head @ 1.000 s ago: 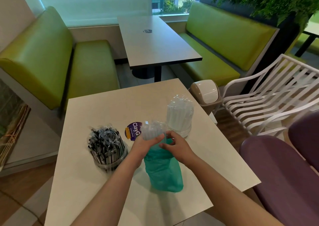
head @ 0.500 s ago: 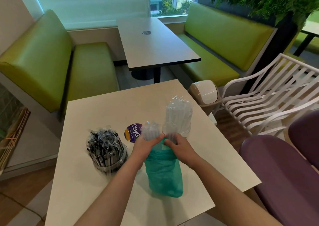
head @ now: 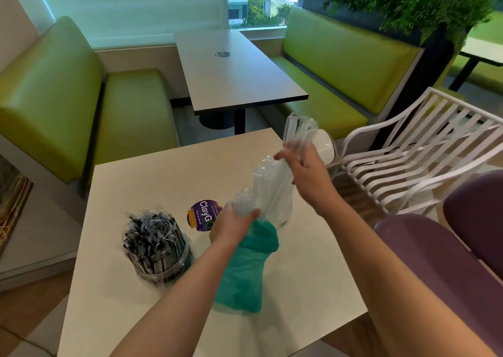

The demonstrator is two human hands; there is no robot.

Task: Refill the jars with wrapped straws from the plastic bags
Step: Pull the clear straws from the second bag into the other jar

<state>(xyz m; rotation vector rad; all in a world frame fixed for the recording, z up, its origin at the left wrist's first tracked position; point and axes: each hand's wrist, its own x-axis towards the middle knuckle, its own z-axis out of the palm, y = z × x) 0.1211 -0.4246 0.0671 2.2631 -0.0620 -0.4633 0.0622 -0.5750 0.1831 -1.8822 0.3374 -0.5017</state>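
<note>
A teal plastic bag (head: 245, 272) stands on the beige table (head: 152, 182), with clear-wrapped straws (head: 243, 198) poking out of its top. My left hand (head: 231, 224) grips the bag's neck around those straws. My right hand (head: 304, 171) is raised above the table and grips a bunch of wrapped white straws (head: 298, 129). Just below it stands a clear jar (head: 273, 193) packed with wrapped white straws. At the left, a second clear jar (head: 158, 245) holds black wrapped straws.
A purple round ClayGo sticker (head: 202, 215) lies on the table behind the bag. A white swing-lid bin (head: 325, 145) and a white slatted chair (head: 416, 160) stand to the right. A purple seat (head: 441, 269) is at the near right. Green benches flank a further table (head: 231, 76).
My right hand has lifted up and to the right, pulling a bunch of wrapped white straws out of the bag. My left hand stays on the bag's neck.
</note>
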